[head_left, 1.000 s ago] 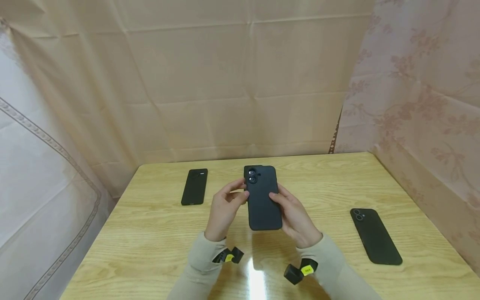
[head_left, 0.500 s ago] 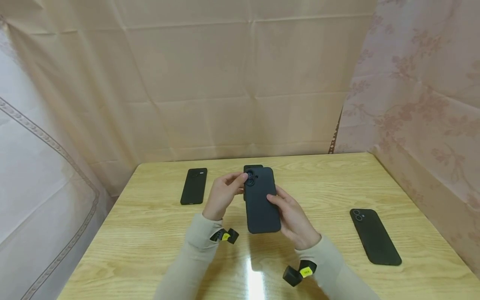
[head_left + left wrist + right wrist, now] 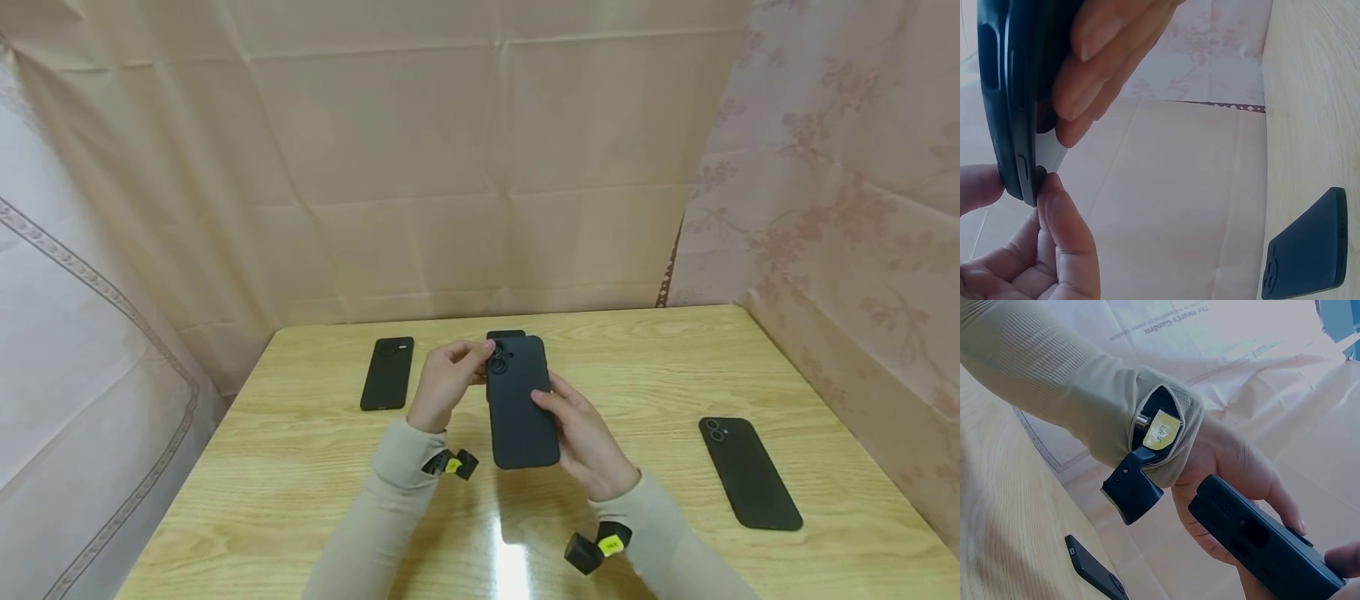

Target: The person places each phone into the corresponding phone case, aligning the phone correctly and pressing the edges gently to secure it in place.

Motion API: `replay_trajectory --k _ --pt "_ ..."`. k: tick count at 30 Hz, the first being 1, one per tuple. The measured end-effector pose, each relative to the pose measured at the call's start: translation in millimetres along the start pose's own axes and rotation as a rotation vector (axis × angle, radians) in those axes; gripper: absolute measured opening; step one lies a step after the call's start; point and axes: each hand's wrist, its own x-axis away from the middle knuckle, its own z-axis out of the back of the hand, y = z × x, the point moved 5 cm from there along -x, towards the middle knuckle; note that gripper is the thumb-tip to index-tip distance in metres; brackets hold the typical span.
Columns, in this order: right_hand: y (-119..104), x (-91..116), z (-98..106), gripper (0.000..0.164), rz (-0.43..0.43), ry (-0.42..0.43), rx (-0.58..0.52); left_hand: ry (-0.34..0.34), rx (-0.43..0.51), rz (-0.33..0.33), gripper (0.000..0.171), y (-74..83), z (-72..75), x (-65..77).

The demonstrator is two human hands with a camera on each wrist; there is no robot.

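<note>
A dark phone (image 3: 523, 408) in a matte case is held above the table, its twin-camera back turned toward me. My left hand (image 3: 442, 383) pinches its top left corner, thumb beside the camera rings. In the left wrist view thumb and forefinger of the left hand (image 3: 1060, 250) close on that corner from both faces, and the phone's edge (image 3: 1019, 112) shows side buttons and layered rims. My right hand (image 3: 592, 442) grips the right side, thumb on the back, other fingers behind. The lower end of the phone (image 3: 1229, 515), with its port opening, faces the right wrist camera.
Another dark phone (image 3: 506, 333) lies behind the held one, mostly hidden. A black phone (image 3: 387, 373) rests at the back left, and a black twin-camera phone (image 3: 750, 473) at the right. Beige curtains (image 3: 390, 167) hang behind the wooden table (image 3: 285, 483).
My left hand has moved up the phone's left edge to the top corner. The held phone has shifted slightly down and left; its camera lenses look less shiny. The right hand keeps its grip.
</note>
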Motion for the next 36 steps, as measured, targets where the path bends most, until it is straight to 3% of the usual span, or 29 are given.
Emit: replay_trajectory --k 36 --pt "-1.6 1.6 -1.7 0.053 0.027 -0.034 -0.022 0.062 -0.164 -0.082 0.026 8.4 -1.0 0.6"
